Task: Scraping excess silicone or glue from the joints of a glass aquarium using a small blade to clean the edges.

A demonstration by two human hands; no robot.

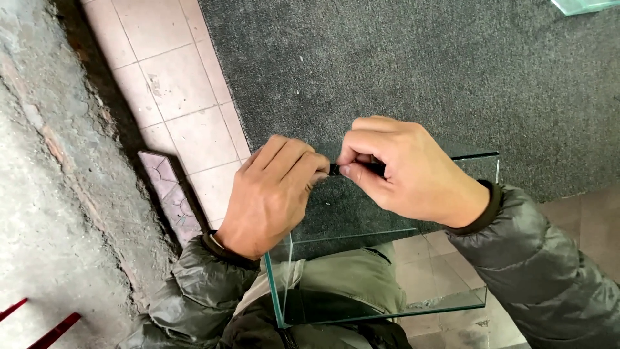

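Right hand [413,168] pinches a small black tool [355,169] against the left hand's [271,194] curled fingers, above a stiff, fragile, likely slippery glass tank [387,278], best gripped by its edges.

Both arms in dark olive-grey puffer jacket sleeves [542,258], shiny, wrinkled fabric. Darker ribbed knit cuffs [494,200] at wrists. Bare hands: left hand [271,194], right hand [413,168], no gloves, rings or watch seen.
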